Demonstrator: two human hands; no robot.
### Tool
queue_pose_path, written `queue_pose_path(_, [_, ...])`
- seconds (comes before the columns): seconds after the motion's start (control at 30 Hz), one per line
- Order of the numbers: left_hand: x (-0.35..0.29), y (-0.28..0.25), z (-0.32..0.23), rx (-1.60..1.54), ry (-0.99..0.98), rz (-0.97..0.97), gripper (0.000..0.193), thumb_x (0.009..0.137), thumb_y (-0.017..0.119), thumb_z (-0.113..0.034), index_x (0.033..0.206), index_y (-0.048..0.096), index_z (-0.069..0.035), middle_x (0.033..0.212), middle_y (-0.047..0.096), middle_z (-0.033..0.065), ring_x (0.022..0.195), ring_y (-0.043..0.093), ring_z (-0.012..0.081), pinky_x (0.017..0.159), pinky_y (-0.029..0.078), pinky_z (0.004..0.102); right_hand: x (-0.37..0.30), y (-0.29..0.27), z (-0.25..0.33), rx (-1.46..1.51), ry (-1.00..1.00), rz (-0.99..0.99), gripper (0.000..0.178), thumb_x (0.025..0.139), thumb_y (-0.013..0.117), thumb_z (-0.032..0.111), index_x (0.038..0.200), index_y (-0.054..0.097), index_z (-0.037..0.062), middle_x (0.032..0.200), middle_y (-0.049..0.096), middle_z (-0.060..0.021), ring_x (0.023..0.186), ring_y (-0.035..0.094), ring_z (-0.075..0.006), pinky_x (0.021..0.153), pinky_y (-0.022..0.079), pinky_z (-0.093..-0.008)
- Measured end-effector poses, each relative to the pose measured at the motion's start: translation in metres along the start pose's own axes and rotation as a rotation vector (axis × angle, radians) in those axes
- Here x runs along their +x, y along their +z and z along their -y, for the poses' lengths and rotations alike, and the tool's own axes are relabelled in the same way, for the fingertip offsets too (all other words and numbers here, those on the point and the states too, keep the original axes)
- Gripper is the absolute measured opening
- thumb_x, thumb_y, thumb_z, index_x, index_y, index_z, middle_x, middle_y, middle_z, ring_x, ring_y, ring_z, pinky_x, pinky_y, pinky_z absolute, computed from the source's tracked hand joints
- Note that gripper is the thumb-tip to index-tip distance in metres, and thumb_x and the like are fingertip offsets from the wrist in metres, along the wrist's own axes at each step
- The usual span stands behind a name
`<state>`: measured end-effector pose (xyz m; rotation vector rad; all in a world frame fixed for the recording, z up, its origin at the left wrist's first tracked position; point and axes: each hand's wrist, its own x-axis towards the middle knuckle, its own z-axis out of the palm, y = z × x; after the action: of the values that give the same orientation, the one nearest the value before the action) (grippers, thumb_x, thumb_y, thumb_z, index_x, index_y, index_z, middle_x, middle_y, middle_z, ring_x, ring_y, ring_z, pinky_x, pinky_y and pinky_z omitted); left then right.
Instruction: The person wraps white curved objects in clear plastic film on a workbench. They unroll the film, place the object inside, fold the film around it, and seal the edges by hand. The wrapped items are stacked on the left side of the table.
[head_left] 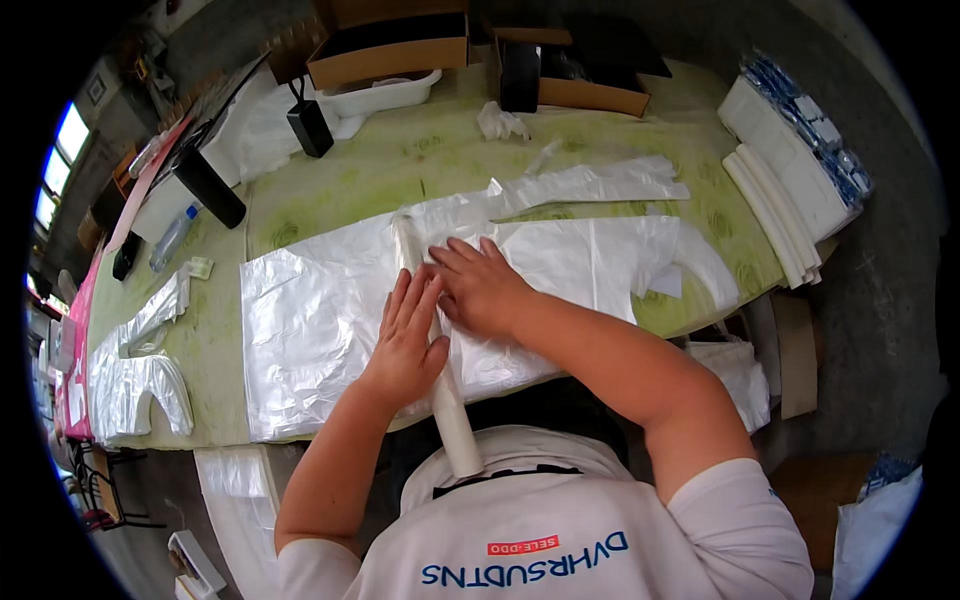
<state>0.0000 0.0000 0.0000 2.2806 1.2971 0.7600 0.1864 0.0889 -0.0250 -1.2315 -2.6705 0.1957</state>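
White roll across plastic sheet; left hand flat, right hand loosely bent, neither visibly gripping; uneven pressure could skew or crease it.

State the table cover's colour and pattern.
The table cover is green with darker rounded blotches, head view.

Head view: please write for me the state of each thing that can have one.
Left hand: fingers extended, lying against the roll
Right hand: palm down, fingers partly bent
White roll: lying across the plastic sheet, near end past the table edge
Plastic sheet: spread out, wrinkled
Left cardboard box: open
Right cardboard box: open
Bottle: capped
White wad: crumpled
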Motion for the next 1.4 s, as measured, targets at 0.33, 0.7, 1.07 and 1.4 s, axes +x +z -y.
queue_pose_path(0.33, [0.001,0.001,-0.002,0.011,0.015,0.006,0.065,0.088,0.056,-0.013,0.15,0.042,-0.004,0.164,0.022,0.0232,0.153,0.013,0.0436,0.123,0.02,0.0495,-0.029,-0.062,-0.243,0.384,1.131,-0.457,0.082,0.092,0.066,0.037,0.154,0.03,-0.0016,0.142,0.052,-0.0293,0.13,0.054,-0.0386,0.109,0.044,-0.0437])
queue_pose_path(0.7, [-0.005,-0.004,0.006,0.021,0.081,-0.05,0.061,0.087,0.056,-0.012,0.146,0.047,-0.002,0.162,0.026,0.0247,0.152,0.017,0.0447,0.122,0.023,0.0504,-0.089,-0.076,-0.122,0.076,0.28,-0.454,0.042,0.081,0.077,0.014,0.122,0.069,0.0176,0.149,0.048,-0.0189,0.145,0.033,-0.0403,0.118,0.027,-0.0512])
queue_pose_path(1.07, [-0.002,-0.005,0.002,0.057,0.013,-0.001,0.063,0.087,0.058,-0.01,0.149,0.045,-0.006,0.164,0.021,0.0221,0.154,0.013,0.0425,0.123,0.021,0.0488,0.013,-0.041,-0.044,0.05,0.701,0.066,0.077,0.087,0.065,0.048,0.149,0.044,0.0074,0.162,0.032,-0.0072,0.152,0.022,-0.0304,0.118,0.019,-0.0637])
queue_pose_path(1.4, [-0.014,-0.014,0.015,-0.55,-0.011,-0.701,0.064,0.082,0.045,0.003,0.145,0.037,-0.003,0.161,0.027,0.0215,0.149,0.027,0.0347,0.122,0.02,0.045,-0.035,-0.04,0.073,0.317,-0.274,-0.182,0.06,0.083,0.073,0.019,0.139,0.055,0.005,0.146,0.052,-0.0115,0.144,0.038,-0.0373,0.119,0.023,-0.0606])
